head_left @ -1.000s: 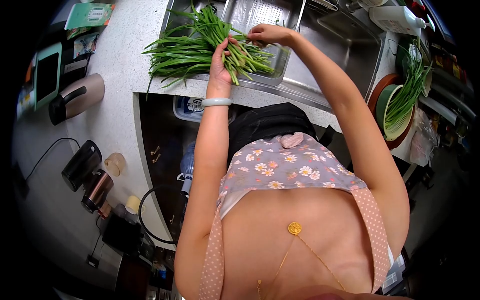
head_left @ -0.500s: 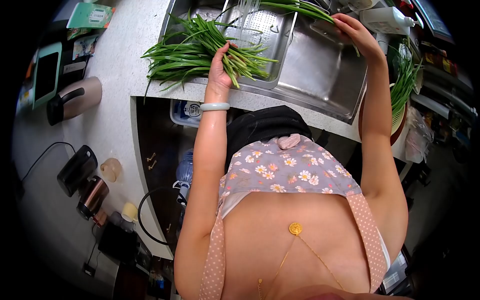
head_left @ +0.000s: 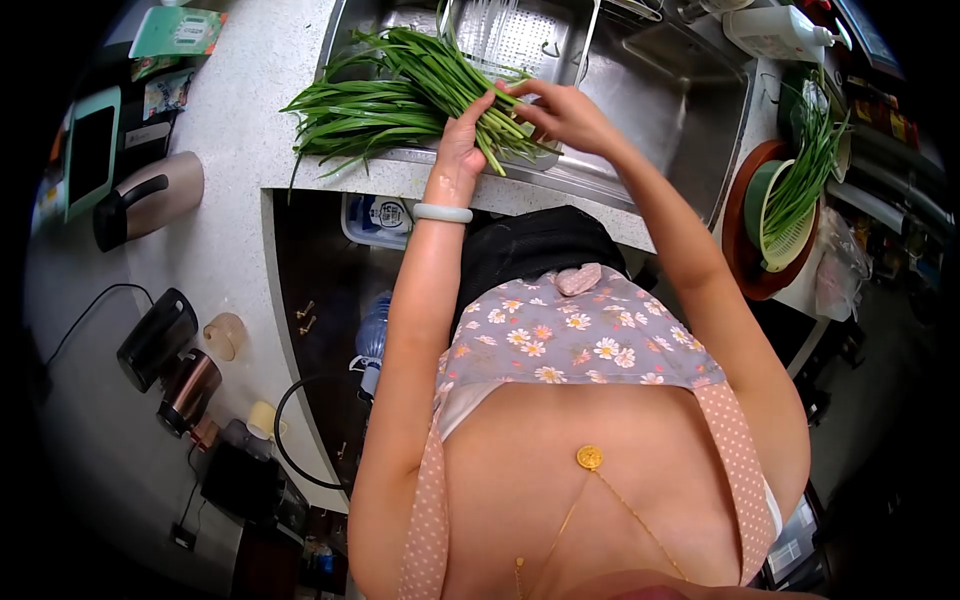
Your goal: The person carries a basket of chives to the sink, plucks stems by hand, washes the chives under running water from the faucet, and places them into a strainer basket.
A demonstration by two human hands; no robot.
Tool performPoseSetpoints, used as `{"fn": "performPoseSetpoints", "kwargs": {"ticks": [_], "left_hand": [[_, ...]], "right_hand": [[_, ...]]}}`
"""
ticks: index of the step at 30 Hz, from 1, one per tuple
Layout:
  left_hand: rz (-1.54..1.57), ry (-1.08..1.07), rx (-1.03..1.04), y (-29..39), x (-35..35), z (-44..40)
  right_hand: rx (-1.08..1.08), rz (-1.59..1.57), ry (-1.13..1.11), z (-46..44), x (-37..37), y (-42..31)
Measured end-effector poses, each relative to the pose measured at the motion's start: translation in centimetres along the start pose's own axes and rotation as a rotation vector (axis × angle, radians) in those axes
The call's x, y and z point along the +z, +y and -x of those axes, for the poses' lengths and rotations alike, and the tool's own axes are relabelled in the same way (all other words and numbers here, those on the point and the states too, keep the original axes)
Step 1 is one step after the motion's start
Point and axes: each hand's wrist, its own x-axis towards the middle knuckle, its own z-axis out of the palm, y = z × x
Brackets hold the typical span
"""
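A large bunch of long green stalks [head_left: 370, 110] lies over the counter's edge and the left part of the sink [head_left: 650, 130]. My left hand [head_left: 462, 145], with a pale bangle on its wrist, is closed round the stem end of the bunch. At the right side of the same stems is my right hand [head_left: 565, 115], its fingers bent and pinching at the stalks. A perforated metal tray [head_left: 520, 35] sits in the sink behind the hands, with water falling over it.
To the right, a green and white colander [head_left: 775, 250] with more green stalks stands in a brown basin [head_left: 737, 225]. A white pump bottle [head_left: 775, 33] is at the upper right. Kettles [head_left: 165, 195] and cups [head_left: 224, 336] stand along the left counter.
My right hand has come back from the far right of the sink to the bunch. The stalks it held out there are no longer apart from the bunch. My left hand has moved slightly right.
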Motion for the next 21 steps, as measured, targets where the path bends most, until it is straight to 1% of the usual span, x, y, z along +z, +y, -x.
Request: {"fn": "performPoseSetpoints", "kwargs": {"ticks": [1,4,5,8,9,12,13,16,18,20,21], "left_hand": [[-0.029,0.055,0.002,0.0,0.3,0.2],[-0.062,0.047,-0.016,0.1,0.6,0.3],[-0.051,0.048,-0.004,0.0,0.5,0.3],[-0.018,0.060,0.031,-0.1,0.0,-0.1],[0.003,0.059,0.018,0.0,0.1,-0.1],[0.007,0.096,0.050,0.1,0.5,-0.1],[0.031,0.099,0.063,0.0,0.5,-0.1],[0.076,0.095,0.100,-0.1,0.8,-0.5],[0.070,0.080,0.119,-0.3,0.9,-0.6],[0.107,0.056,0.085,-0.2,1.0,-0.6],[0.124,0.045,0.071,0.1,0.9,-0.6]], "right_hand": [[0.110,-0.231,-0.085,-0.1,-0.6,0.1],[0.073,-0.097,-0.098,-0.3,-1.0,-0.1],[0.095,-0.171,-0.090,-0.2,-0.9,-0.4],[0.070,-0.317,0.008,-1.1,-1.0,0.5],[0.061,-0.263,0.017,-1.0,-1.3,0.4],[0.153,-0.155,-0.097,1.0,-2.1,-0.3],[0.176,-0.212,-0.140,1.7,-1.9,0.1],[0.334,-0.464,-0.244,3.6,-1.8,-0.3],[0.293,-0.416,-0.182,4.4,-1.5,-0.2],[0.227,-0.330,-0.126,5.3,-2.1,1.1],[0.311,-0.400,-0.155,6.0,-4.0,0.2]]}}
